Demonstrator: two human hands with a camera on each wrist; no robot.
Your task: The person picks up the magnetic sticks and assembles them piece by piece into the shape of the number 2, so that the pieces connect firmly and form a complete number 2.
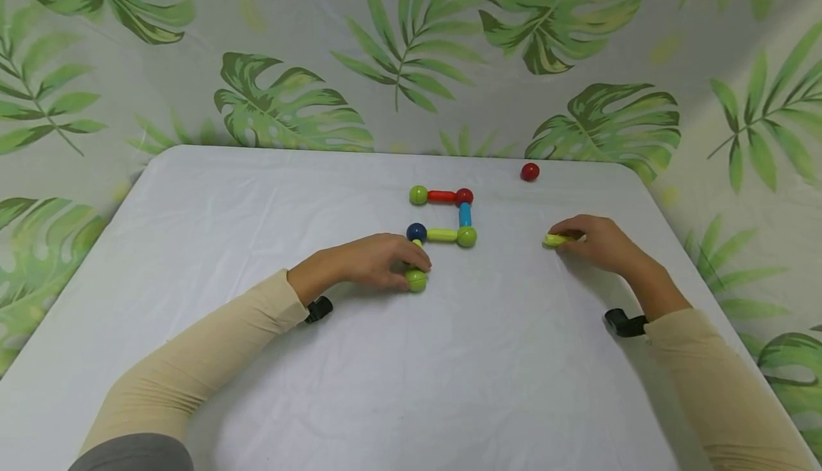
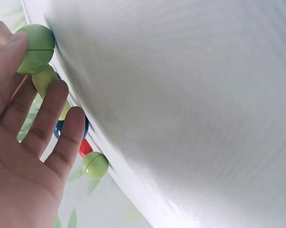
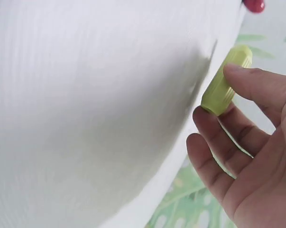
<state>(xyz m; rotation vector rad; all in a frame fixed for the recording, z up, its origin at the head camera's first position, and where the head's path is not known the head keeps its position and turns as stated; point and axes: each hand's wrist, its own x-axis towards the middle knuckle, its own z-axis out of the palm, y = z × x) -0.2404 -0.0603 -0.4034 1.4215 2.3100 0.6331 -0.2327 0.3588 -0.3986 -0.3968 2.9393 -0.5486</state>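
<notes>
My left hand (image 1: 382, 260) holds a green ball (image 1: 416, 282) between thumb and fingers at the near end of a chain of balls and rods. From that ball a short yellow-green rod (image 2: 44, 80), partly hidden by the fingers, leads to a dark blue ball (image 1: 416, 232). Another yellow-green rod (image 1: 442, 235) runs right to a green ball (image 1: 467, 236). A blue rod (image 1: 465, 215) joins it to a red ball (image 1: 464, 197), then a red rod (image 1: 441, 197) reaches a green ball (image 1: 418, 195). To the right, my right hand (image 1: 599, 244) pinches a loose yellow-green rod (image 3: 226, 81) close over the table.
A single red ball (image 1: 529, 172) lies near the far edge of the white-covered table (image 1: 411, 378). Behind it hangs a leaf-print cloth (image 1: 424, 121). Black wrist cameras sit under both sleeves.
</notes>
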